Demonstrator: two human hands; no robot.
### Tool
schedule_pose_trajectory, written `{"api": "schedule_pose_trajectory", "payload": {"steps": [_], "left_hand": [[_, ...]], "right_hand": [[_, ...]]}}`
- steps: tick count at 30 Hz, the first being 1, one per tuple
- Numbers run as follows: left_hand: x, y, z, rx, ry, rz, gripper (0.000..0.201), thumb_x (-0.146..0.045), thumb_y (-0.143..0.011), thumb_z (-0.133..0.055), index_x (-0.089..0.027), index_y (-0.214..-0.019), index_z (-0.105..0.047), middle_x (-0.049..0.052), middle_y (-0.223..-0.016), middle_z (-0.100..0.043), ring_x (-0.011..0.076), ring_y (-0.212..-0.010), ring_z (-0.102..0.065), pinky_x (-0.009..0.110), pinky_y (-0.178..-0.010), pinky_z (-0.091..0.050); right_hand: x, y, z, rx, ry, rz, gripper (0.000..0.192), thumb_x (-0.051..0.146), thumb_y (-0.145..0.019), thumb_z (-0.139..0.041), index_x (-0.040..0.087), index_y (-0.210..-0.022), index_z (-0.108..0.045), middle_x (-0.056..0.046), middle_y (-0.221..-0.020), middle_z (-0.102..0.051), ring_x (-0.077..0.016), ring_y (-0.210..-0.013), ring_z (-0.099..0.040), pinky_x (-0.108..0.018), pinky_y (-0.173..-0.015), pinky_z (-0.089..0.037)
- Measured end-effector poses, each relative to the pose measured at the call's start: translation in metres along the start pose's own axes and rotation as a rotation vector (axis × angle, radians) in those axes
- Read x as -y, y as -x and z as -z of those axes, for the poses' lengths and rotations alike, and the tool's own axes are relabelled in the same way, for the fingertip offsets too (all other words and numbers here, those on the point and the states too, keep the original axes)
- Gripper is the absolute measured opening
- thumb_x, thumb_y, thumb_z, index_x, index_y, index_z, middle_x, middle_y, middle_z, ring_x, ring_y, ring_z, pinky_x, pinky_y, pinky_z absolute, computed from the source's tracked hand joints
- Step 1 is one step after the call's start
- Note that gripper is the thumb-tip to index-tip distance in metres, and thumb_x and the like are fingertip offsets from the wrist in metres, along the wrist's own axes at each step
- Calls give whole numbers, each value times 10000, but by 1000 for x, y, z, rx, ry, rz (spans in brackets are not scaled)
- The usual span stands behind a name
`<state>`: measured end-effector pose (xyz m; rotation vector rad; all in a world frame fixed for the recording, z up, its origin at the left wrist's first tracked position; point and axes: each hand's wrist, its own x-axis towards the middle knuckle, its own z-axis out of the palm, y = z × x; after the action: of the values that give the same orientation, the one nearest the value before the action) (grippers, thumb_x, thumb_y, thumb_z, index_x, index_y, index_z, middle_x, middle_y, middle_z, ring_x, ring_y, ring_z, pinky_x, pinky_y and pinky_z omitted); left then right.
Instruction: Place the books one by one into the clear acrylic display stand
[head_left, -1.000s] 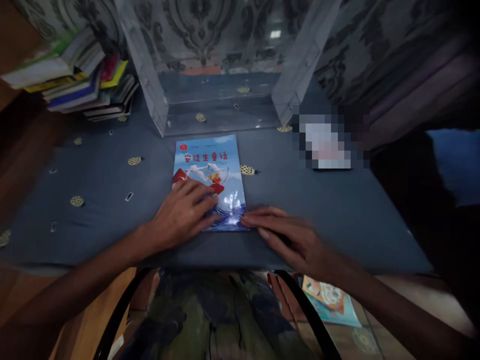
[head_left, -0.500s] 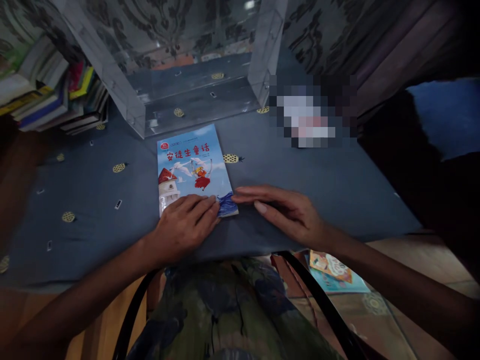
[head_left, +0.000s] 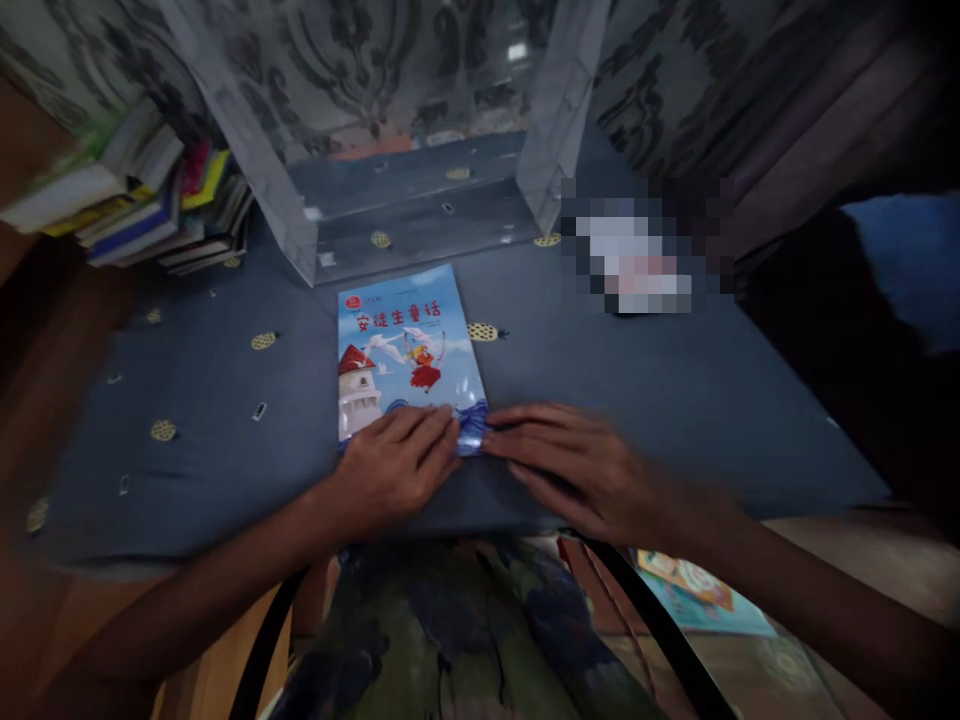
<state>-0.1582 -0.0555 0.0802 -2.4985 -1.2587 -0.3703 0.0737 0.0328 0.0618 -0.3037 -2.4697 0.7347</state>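
The picture book (head_left: 409, 350) lies closed and face up on the cloth-covered bench (head_left: 697, 400), near the middle, close to the near edge and just in front of the clear stand (head_left: 262, 175); a stack of books (head_left: 142, 205) sits at the far left, well apart from it. The left hand (head_left: 397, 455) rests across the near part of the cover, its grip flat and unclosed, pinching nothing that shows; the right hand (head_left: 577, 455) lies low at the near right corner, its fingers nearly straight and its thumb a little apart from them (whether those fingertips pinch the cover's edge, I cannot tell). The step in hand looks like steadying the book and working at that corner; to do it well, the left palm should press lightly and evenly, so that the book does not slide; the right fingertips should meet the edge square on, gently, since a hard push could bend the corner or skew the book.
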Motion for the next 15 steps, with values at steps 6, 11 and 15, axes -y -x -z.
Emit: {"api": "schedule_pose_trajectory", "payload": {"steps": [6,11,15], "left_hand": [[11,18,1,53,188,-10,331,-248,-1004,-559,-39,-1255,-613,168,-1256,-697,241,-1163,-657,390,-983,-561],[46,38,8,272,379,161,410,-348,-1052,-448,-198,-1428,-513,84,-1502,-531,189,-1439,-434,438,-1208,-357],[87,42,-2,407,376,295,532,-401,-1070,-366,-246,-1572,-279,76,-1649,-280,187,-1548,-184,496,-1260,-175]], "right_hand": [[-2,0,-9,-32,125,120,277,136,-955,-544,213,-1188,-672,-72,-973,-764,-241,-1096,-684,-410,-908,-584],[0,-8,-10,-43,104,129,303,118,-931,-564,236,-1189,-670,-50,-916,-757,-235,-1028,-704,-422,-934,-572],[1,-22,-11,-42,92,164,294,112,-917,-589,251,-1161,-673,-24,-837,-731,-218,-906,-713,-413,-906,-577]]}}
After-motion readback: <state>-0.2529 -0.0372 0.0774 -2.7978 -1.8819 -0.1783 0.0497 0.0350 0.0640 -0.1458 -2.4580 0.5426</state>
